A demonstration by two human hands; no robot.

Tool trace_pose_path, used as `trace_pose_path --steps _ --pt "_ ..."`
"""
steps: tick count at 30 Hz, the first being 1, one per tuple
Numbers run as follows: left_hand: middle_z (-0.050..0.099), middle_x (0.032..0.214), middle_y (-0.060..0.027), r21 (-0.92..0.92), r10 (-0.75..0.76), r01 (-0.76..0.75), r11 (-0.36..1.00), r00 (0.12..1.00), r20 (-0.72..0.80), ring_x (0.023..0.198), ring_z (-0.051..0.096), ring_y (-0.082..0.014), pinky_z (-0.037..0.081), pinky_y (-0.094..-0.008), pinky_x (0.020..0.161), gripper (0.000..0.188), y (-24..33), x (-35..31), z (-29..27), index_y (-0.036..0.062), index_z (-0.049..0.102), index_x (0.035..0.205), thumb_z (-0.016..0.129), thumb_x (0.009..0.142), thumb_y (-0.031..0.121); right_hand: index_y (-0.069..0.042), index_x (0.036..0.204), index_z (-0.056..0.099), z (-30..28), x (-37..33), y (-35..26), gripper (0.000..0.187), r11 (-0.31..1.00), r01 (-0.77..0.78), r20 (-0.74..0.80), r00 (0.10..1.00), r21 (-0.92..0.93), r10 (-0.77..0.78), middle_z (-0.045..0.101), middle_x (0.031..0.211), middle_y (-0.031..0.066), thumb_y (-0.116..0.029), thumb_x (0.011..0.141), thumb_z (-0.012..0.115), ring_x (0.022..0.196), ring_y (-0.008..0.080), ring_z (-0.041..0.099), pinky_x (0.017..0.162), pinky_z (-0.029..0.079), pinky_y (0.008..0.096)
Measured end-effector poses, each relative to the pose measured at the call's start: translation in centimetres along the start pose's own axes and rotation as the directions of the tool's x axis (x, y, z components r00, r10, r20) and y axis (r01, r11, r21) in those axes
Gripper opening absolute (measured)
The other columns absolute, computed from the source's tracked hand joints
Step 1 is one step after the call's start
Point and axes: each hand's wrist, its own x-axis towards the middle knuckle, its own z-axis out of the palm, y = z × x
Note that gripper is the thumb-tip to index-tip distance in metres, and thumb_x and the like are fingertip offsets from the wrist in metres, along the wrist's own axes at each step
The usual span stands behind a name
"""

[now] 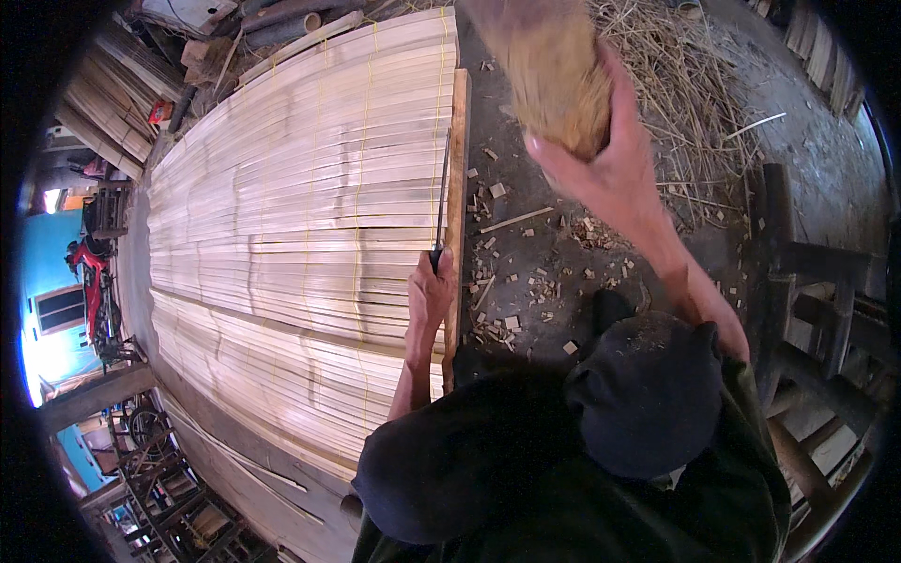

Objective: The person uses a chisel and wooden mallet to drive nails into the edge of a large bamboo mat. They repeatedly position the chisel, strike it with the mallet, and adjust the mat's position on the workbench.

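In my left hand [431,291] is the black handle of a long knife [442,202], its thin blade pointing away from me. The blade lies along the right edge of a large mat of pale wooden slats [291,178], tied with yellow string. Beside it runs a narrow wooden board [458,159]. My right hand [615,174] is raised to the right of the mat, closed around a thick brown wooden block [561,89]. Motion blurs the block, and its far end is cut off by the frame's top.
Small cut wood pieces [511,324] litter the dark floor right of the board. A heap of thin strips [694,94] lies farther back. Dark wooden furniture [826,310] stands at the right. Bundled slats [113,94] and a red motorbike [91,281] are at the left.
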Motion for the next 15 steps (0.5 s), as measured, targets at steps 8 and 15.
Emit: trace_pose_path --steps 8,15 --pt "0.06 0.071 -0.0286 0.05 0.168 -0.165 0.985 0.984 -0.052 0.069 0.062 -0.0498 0.046 -0.0513 0.056 0.041 1.0 1.4 2.6 -0.0023 0.053 0.092 0.052 0.101 0.038 -0.007 0.151 0.019 3.1 -8.0 11.4 0.1 0.956 -0.144 0.366 0.901 -0.257 0.234 0.058 0.125 0.0275 -0.029 0.076 0.081 0.112 0.039 0.062 0.092 0.051 0.0467" --pt "0.061 0.069 -0.0253 0.004 0.019 -0.019 1.0 1.0 0.024 0.061 0.064 -0.0432 0.047 -0.0474 0.054 0.045 1.7 0.8 -0.6 -0.0034 0.053 0.091 0.05 0.101 0.041 -0.012 0.151 0.024 2.6 -9.7 9.8 0.093 0.859 -0.419 0.414 0.754 -0.295 0.51 0.066 0.108 0.0277 -0.035 0.078 0.076 0.102 0.0434 0.066 0.086 0.054 0.0466"
